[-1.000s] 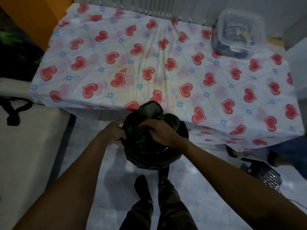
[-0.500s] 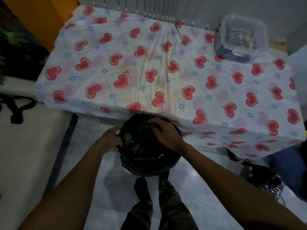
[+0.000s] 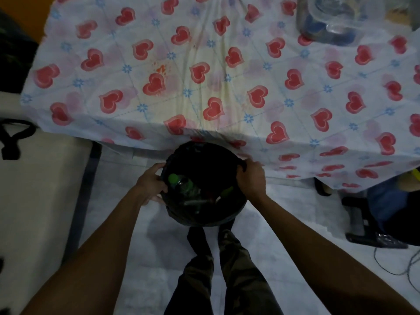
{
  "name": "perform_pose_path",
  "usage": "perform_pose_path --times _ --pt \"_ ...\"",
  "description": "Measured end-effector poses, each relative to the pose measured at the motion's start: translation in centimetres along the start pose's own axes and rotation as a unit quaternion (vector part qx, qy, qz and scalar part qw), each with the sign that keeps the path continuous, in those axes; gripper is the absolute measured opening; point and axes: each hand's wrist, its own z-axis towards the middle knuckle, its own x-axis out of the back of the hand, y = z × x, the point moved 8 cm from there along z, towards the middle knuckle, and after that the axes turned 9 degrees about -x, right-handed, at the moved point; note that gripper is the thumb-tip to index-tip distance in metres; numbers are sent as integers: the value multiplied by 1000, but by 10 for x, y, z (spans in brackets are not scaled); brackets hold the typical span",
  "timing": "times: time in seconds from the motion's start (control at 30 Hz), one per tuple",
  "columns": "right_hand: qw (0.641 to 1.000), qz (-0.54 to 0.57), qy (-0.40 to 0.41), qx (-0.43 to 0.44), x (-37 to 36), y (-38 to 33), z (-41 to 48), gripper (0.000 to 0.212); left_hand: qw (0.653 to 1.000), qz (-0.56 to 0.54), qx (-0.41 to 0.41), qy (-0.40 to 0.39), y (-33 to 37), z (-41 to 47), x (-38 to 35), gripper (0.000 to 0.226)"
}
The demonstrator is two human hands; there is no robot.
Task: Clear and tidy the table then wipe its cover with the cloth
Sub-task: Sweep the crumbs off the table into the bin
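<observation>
Black bin bag [image 3: 204, 214], left hand [image 3: 151, 185], right hand [image 3: 251, 178] gripping opposite rim edges

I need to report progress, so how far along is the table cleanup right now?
Mostly cleared: rubbish, including a green-capped bottle, sits in the black bag. In hand: the left hand and right hand grip its rim. Left: the clear container on the table cover, and wiping the orange stain.

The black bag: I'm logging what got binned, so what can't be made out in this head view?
- black bag: contents beyond the green-capped bottle are lost in darkness.
- clear container: cut off by the top edge, contents blurred.
- cloth: not in view.
</observation>
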Motion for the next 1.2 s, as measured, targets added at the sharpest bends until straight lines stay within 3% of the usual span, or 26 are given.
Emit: perform_pose_path --times 0.3,0.73,0.93,1.2 --pt "986 38 -102 -130 -81 98 27 25 999 19 4 27 -77 64 -28 82" --pt "981 66 -108 -145 -216 157 92 20 998 -7 -24 58 -179 191 -55 87" --pt "981 71 -118 -139 -255 168 112 23 995 -5 -36 94 -201 233 -56 77" --pt "974 89 -125 -165 -281 172 124 26 988 51 -59 133 -206 258 -49 84"
